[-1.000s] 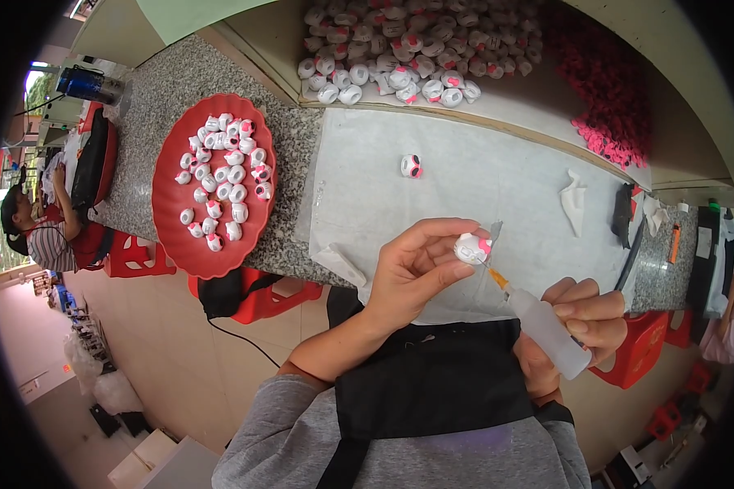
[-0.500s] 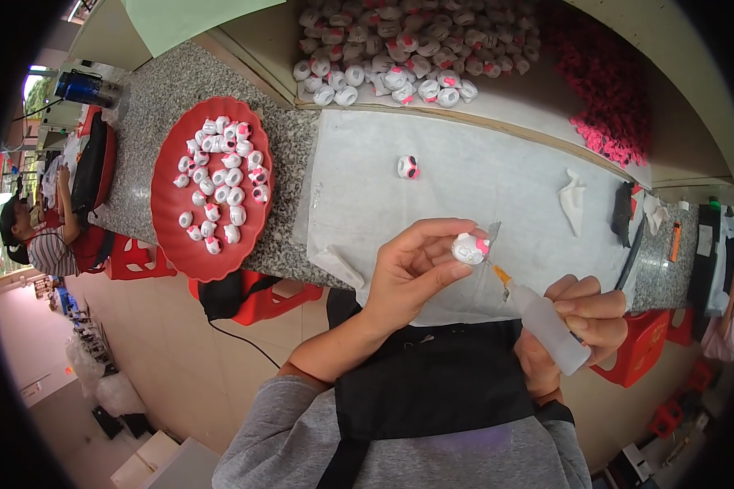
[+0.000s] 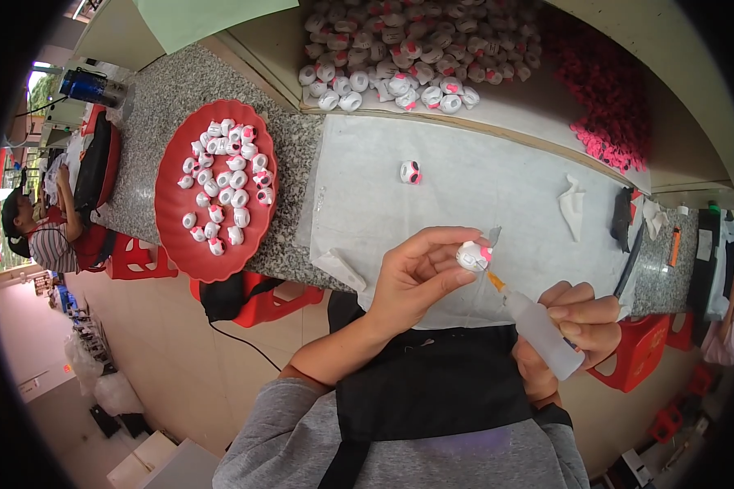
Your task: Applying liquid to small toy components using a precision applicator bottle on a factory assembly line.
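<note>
Between the thumb and fingers of my left hand (image 3: 420,277) is a small white figurine head (image 3: 472,256) with a pink patch on its right side. My right hand (image 3: 583,322) grips a translucent squeeze bottle (image 3: 544,332), tilted so that its orange needle tip (image 3: 495,281) points up and left at the head. The tip is very close to the head's lower right side; whether they touch I cannot tell. Farther back on the white sheet (image 3: 351,196) lies another white head (image 3: 411,172) with pink and dark parts.
Left of the sheet, a red scalloped tray (image 3: 171,196) holds many white heads. A shelf at the back bears a pile of heads (image 3: 432,49) and pink pieces (image 3: 612,143). Crumpled tissue (image 3: 571,208) and an orange marker (image 3: 674,246) lie right. A person (image 3: 49,236) sits far left.
My left hand and the head in it have shifted slightly down and right in the view. The squeeze bottle has moved slightly left and down, its tip staying close to the head.
</note>
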`<state>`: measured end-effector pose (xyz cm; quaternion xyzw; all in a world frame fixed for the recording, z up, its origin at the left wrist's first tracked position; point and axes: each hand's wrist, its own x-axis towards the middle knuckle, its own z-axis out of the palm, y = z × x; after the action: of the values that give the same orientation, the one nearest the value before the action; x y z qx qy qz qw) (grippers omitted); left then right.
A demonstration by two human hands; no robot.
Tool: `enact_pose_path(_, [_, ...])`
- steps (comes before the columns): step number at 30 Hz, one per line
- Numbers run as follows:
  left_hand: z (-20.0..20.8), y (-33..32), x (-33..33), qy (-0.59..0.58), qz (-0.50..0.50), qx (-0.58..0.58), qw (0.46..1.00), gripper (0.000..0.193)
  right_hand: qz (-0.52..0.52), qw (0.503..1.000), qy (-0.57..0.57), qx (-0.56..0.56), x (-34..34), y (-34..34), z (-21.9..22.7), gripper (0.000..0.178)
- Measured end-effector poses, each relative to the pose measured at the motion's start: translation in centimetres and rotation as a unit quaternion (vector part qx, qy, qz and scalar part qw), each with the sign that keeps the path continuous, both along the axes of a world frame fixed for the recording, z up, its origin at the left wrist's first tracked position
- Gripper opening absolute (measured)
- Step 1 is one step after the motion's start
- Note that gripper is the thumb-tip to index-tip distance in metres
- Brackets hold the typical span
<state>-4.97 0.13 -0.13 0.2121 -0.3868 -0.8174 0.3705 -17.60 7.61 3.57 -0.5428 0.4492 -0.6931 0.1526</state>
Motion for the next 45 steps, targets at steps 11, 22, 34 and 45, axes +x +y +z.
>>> enact_pose_path(11, [-0.5,-0.1,-0.1,-0.035,0.033,-0.151,0.987,0.033,-0.035,0.999,-0.013,0.000,0.2,0.0,-0.2,0.038])
enact_pose_path(22, [-0.8,-0.2,0.1,-0.073,0.041,-0.215,0.973,0.032,-0.013,1.000,-0.015,0.005,0.4,0.0,-0.3,0.037])
enact_pose_path(34, [-0.7,-0.2,0.0,-0.047,0.041,-0.141,0.988,0.033,-0.022,1.000,-0.008,-0.002,-0.1,-0.4,0.2,0.035])
enact_pose_path(45, [-0.8,-2.2,2.5,-0.035,0.185,-0.098,0.977,0.035,0.005,0.960,-0.064,0.272,-10.1,-5.9,-0.8,0.026])
